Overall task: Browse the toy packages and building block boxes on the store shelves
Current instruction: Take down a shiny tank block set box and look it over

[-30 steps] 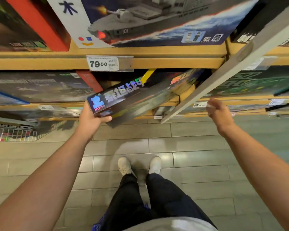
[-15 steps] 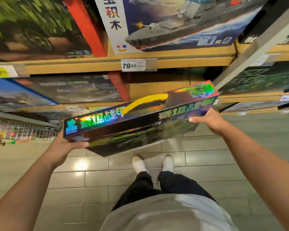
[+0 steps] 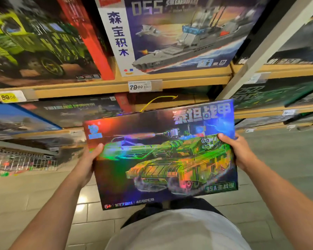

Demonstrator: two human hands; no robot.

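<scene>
Head view, both hands gripping tank box

Shot from a single head-worn camera, wide-angled, looking forward and down, close on a held box, store shelves beyond, floor beneath.

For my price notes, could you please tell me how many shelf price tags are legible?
2: a white 79.00 tag below the warship box, a yellow 89.00 tag far left. Others at right are blurred.
</scene>
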